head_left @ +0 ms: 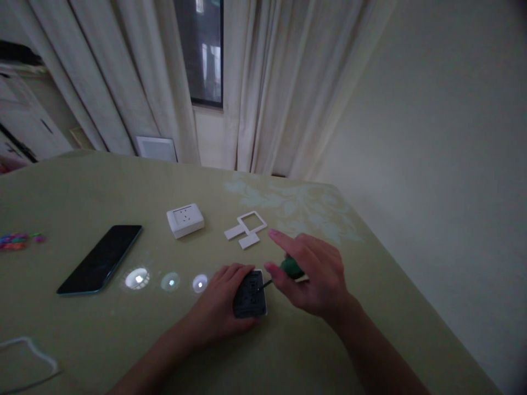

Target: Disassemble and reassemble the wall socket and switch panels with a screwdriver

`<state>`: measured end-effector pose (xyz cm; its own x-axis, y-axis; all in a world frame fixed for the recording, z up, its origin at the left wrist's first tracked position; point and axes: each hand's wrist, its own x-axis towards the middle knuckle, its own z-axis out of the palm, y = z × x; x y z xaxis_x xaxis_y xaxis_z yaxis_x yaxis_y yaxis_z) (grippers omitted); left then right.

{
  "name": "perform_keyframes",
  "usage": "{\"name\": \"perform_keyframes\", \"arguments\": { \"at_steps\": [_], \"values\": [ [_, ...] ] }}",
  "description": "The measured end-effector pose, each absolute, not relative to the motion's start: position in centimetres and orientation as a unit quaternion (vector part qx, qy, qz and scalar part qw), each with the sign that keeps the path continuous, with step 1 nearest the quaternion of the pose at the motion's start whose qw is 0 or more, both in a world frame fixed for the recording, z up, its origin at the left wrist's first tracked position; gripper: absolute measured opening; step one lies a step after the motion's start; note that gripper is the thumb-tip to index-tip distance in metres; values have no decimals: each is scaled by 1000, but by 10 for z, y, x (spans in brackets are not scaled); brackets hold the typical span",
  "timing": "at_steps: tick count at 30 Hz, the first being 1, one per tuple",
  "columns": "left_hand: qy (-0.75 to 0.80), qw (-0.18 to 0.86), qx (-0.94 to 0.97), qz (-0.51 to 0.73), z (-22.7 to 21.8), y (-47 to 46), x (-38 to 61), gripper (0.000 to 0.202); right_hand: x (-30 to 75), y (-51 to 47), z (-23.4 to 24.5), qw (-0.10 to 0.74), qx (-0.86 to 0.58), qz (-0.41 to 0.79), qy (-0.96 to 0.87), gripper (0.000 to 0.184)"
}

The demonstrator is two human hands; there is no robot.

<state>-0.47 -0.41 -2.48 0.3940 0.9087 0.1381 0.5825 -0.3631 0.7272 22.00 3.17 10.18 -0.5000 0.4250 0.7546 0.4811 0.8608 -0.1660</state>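
Observation:
My left hand (224,302) grips a small dark socket module (250,295) with a pale edge, its black inner side turned up. In my right hand (315,271) is a screwdriver (292,267) with a green handle. Its thin shaft slants left and the tip meets the dark face of the module; the exact contact point is too small to make out. My right index finger is stretched out past the handle. Just beyond the hands lie a white square frame (262,225) and two small white plates, one of them the nearer plate (249,241).
A white boxed wall socket (185,220) stands left of the white frame. Farther left lies a black-screened phone (101,260), with small colourful pieces (16,241) at the table's left edge. A white cable (35,351) is at lower left. A wall (448,192) borders the table's right side.

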Motion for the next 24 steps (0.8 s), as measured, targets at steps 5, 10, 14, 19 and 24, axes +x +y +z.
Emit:
{"name": "perform_keyframes", "arguments": {
  "at_steps": [5,10,14,19,24],
  "values": [
    [476,297,783,267,-25,-4,-5,84,218,32,104,389,-251,178,-868,62],
    [475,292,784,273,-29,-4,-5,84,218,38,92,467,-247,-78,-845,50],
    [476,292,782,276,-28,-4,-5,86,218,37,99,404,-259,162,-862,59],
    [467,296,788,273,-25,-4,-4,84,218,34,99,449,-269,71,-849,47],
    [469,295,783,283,-26,-3,-4,83,220,28,110,381,-274,118,-875,47]
  ]
}}
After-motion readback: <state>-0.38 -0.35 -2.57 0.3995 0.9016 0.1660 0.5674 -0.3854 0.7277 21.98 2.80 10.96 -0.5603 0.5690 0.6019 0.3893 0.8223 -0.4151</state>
